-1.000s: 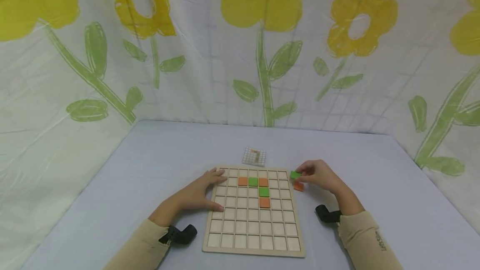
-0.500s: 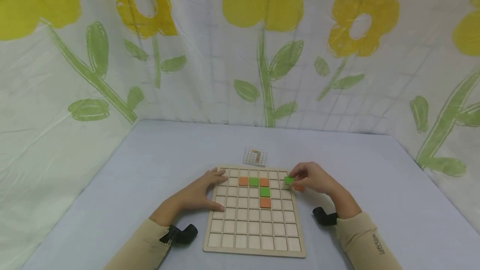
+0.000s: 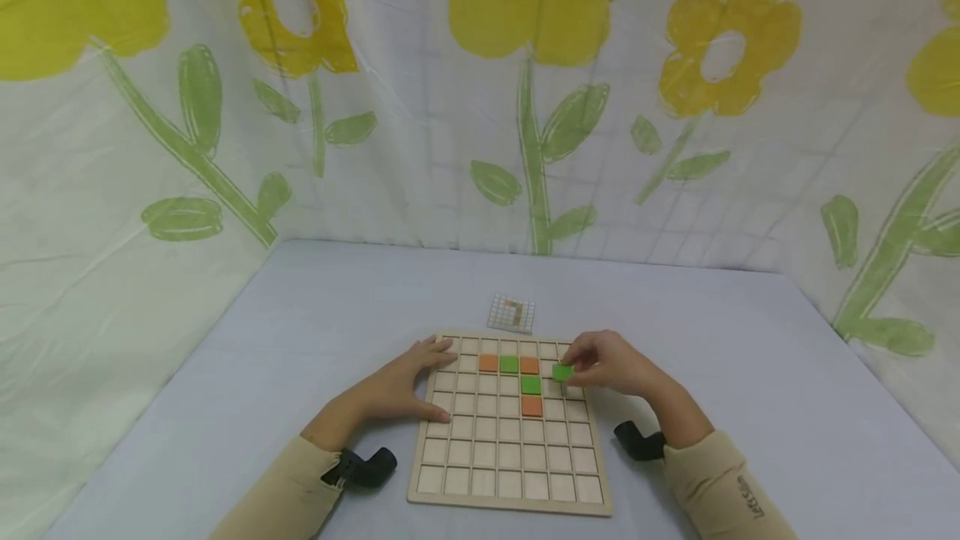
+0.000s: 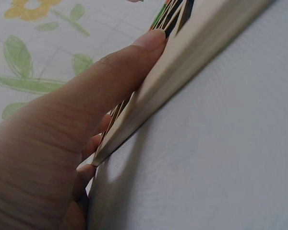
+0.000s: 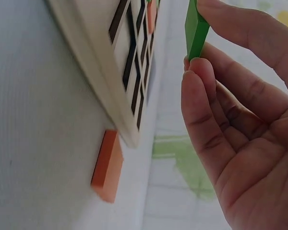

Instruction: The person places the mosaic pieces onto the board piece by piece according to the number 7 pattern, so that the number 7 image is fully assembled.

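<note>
A wooden grid board [image 3: 472, 458] lies flat on the table, with orange tiles [image 3: 532, 406] and green tiles [image 3: 530, 385] in some upper cells. My left hand [image 3: 393, 382] rests on its left edge, fingers spread and thumb on the frame. Above the board's upper right cells, my right hand [image 3: 613, 363] pinches a green square tile [image 3: 562, 372] between thumb and fingers. The right wrist view shows that green tile [image 5: 197, 31] raised clear of the board. A loose orange tile [image 5: 107, 165] lies on the table beside the board there; in the head view the right hand hides it.
Behind the board lies a small pattern card [image 3: 512, 312] printed with a grid and coloured squares. A white table [image 3: 337, 290] stretches around the board to a curtain [image 3: 420, 148] painted with yellow flowers.
My right hand has carried the green tile left, from beside the board's right edge to over its upper right cells. It now covers the loose orange tile. My left hand stays put.
</note>
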The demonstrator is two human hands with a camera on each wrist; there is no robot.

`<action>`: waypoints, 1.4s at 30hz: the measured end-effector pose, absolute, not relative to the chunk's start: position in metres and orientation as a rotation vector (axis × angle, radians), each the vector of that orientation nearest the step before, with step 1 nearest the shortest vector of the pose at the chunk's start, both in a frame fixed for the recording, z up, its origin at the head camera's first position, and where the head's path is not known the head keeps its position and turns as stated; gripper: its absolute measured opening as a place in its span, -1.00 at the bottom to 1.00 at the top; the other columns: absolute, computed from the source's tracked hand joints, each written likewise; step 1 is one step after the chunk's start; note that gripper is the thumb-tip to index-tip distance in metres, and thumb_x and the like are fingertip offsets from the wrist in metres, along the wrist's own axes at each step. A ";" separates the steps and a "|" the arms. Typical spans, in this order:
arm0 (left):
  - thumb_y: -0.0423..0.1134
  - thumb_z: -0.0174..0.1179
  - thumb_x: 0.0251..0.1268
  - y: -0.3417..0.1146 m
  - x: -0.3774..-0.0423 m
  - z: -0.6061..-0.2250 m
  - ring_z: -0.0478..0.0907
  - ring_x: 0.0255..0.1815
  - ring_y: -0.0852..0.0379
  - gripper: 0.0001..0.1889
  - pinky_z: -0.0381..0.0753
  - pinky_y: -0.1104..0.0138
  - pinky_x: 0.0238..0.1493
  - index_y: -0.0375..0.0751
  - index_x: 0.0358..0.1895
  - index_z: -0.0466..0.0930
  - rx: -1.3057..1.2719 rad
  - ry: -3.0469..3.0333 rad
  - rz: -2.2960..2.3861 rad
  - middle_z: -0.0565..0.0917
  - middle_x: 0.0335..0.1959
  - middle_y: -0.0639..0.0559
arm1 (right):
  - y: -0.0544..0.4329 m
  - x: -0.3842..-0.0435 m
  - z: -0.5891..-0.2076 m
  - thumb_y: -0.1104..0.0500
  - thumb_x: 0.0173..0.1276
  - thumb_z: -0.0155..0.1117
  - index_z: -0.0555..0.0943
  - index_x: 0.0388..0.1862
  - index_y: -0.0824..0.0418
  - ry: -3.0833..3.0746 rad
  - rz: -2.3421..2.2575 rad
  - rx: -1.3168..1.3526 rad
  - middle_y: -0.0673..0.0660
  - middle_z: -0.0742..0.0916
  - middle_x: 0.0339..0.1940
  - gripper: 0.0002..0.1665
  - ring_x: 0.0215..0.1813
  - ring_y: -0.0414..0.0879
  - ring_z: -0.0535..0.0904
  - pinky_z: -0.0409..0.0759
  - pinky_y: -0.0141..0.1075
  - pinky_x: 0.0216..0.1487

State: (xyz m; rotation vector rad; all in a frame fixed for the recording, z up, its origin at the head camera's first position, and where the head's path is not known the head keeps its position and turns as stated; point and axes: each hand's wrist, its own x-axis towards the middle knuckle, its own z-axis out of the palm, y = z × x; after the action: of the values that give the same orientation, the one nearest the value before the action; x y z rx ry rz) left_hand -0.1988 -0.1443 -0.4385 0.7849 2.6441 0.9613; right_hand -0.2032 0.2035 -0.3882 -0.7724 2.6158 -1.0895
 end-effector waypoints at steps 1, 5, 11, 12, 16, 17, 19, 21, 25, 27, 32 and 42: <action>0.23 0.42 -0.24 -0.145 -0.199 -0.439 -0.20 0.54 -0.13 -0.05 -0.13 -0.15 0.46 -0.01 0.34 0.30 0.787 2.644 0.960 0.07 0.50 0.03 | 0.202 -0.202 -0.388 0.23 0.05 0.43 0.67 -0.28 0.30 2.611 -1.089 -0.781 0.11 0.68 -0.33 -0.76 -0.37 -0.30 0.51 0.57 -0.45 -0.38; 0.24 0.41 -0.24 -0.145 -0.200 -0.440 -0.20 0.54 -0.13 -0.05 -0.13 -0.15 0.46 -0.02 0.34 0.30 0.795 2.643 0.959 0.07 0.50 0.03 | 0.195 -0.199 -0.388 0.21 0.06 0.43 0.67 -0.29 0.27 2.598 -1.056 -0.808 0.10 0.67 -0.33 -0.77 -0.38 -0.30 0.50 0.57 -0.45 -0.37; 0.23 0.42 -0.24 -0.145 -0.200 -0.440 -0.20 0.54 -0.13 -0.05 -0.13 -0.15 0.46 -0.02 0.34 0.30 0.792 2.643 0.958 0.07 0.50 0.03 | 0.184 -0.192 -0.385 0.20 0.06 0.44 0.68 -0.29 0.26 2.558 -1.030 -0.850 0.09 0.67 -0.29 -0.77 -0.36 -0.29 0.51 0.58 -0.45 -0.34; 0.23 0.42 -0.24 -0.145 -0.200 -0.440 -0.20 0.54 -0.13 -0.05 -0.13 -0.15 0.46 -0.02 0.34 0.30 0.788 2.642 0.958 0.07 0.50 0.03 | 0.182 -0.191 -0.385 0.20 0.05 0.44 0.68 -0.29 0.25 2.550 -1.031 -0.855 0.08 0.67 -0.28 -0.77 -0.35 -0.28 0.51 0.58 -0.45 -0.33; 0.23 0.42 -0.25 -0.144 -0.199 -0.439 -0.21 0.54 -0.11 -0.04 -0.13 -0.14 0.46 0.00 0.34 0.30 0.768 2.644 0.956 0.07 0.50 0.05 | 0.177 -0.187 -0.385 0.20 0.04 0.45 0.68 -0.31 0.21 2.536 -1.005 -0.901 0.03 0.68 -0.29 -0.79 -0.33 -0.28 0.52 0.59 -0.44 -0.31; 0.24 0.42 -0.26 -0.144 -0.199 -0.438 -0.21 0.54 -0.11 -0.04 -0.13 -0.14 0.46 0.00 0.34 0.30 0.765 2.645 0.956 0.07 0.50 0.05 | 0.176 -0.186 -0.385 0.20 0.04 0.45 0.68 -0.32 0.20 2.535 -0.995 -0.907 0.01 0.68 -0.29 -0.80 -0.33 -0.29 0.52 0.59 -0.44 -0.30; 0.24 0.42 -0.25 -0.143 -0.199 -0.438 -0.20 0.54 -0.11 -0.04 -0.13 -0.14 0.46 0.01 0.34 0.29 0.764 2.647 0.953 0.07 0.50 0.06 | 0.174 -0.185 -0.385 0.20 0.05 0.45 0.68 -0.32 0.18 2.525 -0.973 -0.916 0.00 0.68 -0.29 -0.81 -0.34 -0.31 0.52 0.59 -0.44 -0.30; 0.23 0.42 -0.25 -0.144 -0.199 -0.439 -0.20 0.54 -0.13 -0.05 -0.12 -0.15 0.46 0.00 0.34 0.30 0.767 2.646 0.954 0.07 0.50 0.04 | 0.172 -0.183 -0.385 0.20 0.06 0.44 0.68 -0.32 0.18 2.511 -0.958 -0.918 -0.01 0.68 -0.30 -0.81 -0.34 -0.32 0.52 0.58 -0.44 -0.30; 0.23 0.42 -0.25 -0.144 -0.199 -0.439 -0.20 0.54 -0.13 -0.05 -0.13 -0.15 0.46 0.00 0.34 0.30 0.765 2.645 0.956 0.07 0.50 0.04 | 0.168 -0.180 -0.384 0.19 0.05 0.45 0.67 -0.32 0.17 2.496 -0.932 -0.920 -0.02 0.67 -0.34 -0.80 -0.36 -0.33 0.52 0.58 -0.45 -0.32; 0.22 0.42 -0.25 -0.144 -0.198 -0.439 -0.20 0.54 -0.12 -0.05 -0.13 -0.14 0.46 -0.01 0.34 0.30 0.764 2.644 0.959 0.07 0.50 0.04 | 0.165 -0.178 -0.383 0.20 0.04 0.46 0.66 -0.33 0.17 2.495 -0.914 -0.920 -0.04 0.67 -0.36 -0.80 -0.37 -0.34 0.51 0.57 -0.46 -0.35; 0.23 0.42 -0.26 -0.144 -0.199 -0.439 -0.19 0.54 -0.11 -0.04 -0.13 -0.13 0.46 -0.01 0.34 0.30 0.763 2.647 0.962 0.08 0.50 0.05 | 0.162 -0.174 -0.383 0.22 0.04 0.45 0.65 -0.31 0.19 2.463 -0.918 -0.926 -0.03 0.66 -0.37 -0.79 -0.39 -0.35 0.51 0.57 -0.47 -0.36; 0.21 0.43 -0.25 -0.143 -0.198 -0.438 -0.19 0.54 -0.10 -0.05 -0.12 -0.14 0.46 -0.01 0.34 0.30 0.762 2.641 0.964 0.08 0.50 0.03 | 0.156 -0.172 -0.388 0.19 0.00 0.49 0.64 -0.32 0.17 2.451 -0.896 -0.904 -0.05 0.65 -0.43 -0.74 -0.44 -0.35 0.51 0.56 -0.47 -0.40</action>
State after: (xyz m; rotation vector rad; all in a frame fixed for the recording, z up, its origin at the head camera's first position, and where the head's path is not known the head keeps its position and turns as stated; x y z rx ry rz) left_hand -0.1982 -0.1435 -0.4378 0.7623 2.6413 0.9636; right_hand -0.1715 0.1561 -0.3875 -0.9039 2.4513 -0.8955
